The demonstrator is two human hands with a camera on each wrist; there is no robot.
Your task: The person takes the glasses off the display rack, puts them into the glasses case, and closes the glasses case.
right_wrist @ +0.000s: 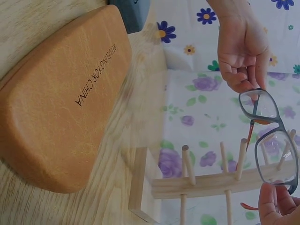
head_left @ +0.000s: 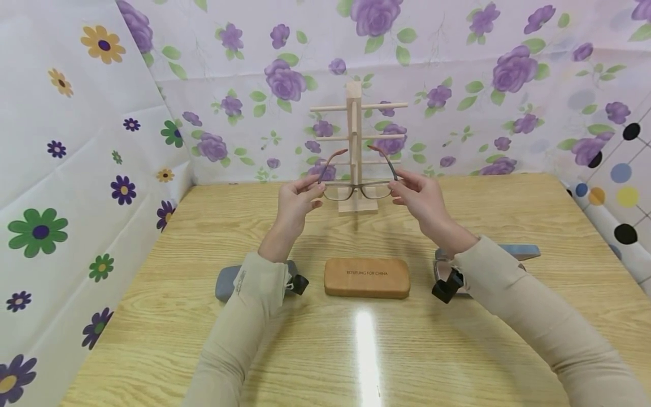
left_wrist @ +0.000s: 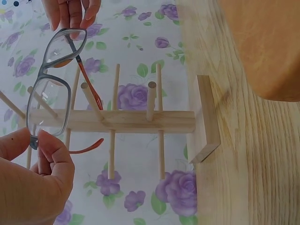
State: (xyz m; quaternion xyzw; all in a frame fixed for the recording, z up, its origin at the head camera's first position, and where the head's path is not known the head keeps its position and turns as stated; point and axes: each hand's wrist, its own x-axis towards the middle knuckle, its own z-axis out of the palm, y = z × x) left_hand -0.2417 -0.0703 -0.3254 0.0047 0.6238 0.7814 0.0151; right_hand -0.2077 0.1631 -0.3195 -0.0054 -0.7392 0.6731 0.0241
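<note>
A pair of glasses (head_left: 357, 188) with dark frames and reddish-brown temple tips is held up between both hands, its temples unfolded and pointing away toward the stand. My left hand (head_left: 295, 206) pinches the left hinge corner between thumb and fingers. At the opposite corner my right hand (head_left: 423, 202) pinches the frame in the same way. Right behind the glasses rises a wooden display stand (head_left: 354, 121) with several pairs of pegs on an upright post. Its pegs carry no glasses. In the left wrist view the lenses (left_wrist: 49, 108) appear in front of the post, apart from it.
On the table (head_left: 203, 339) lies a closed tan glasses case (head_left: 367, 278) with printed lettering. A blue-grey case (head_left: 227, 282) sits partly under the left sleeve. Below the right forearm, an open case (head_left: 441, 270) shows its blue lid (head_left: 524, 250). Flowered cloth (head_left: 229, 85) hangs behind.
</note>
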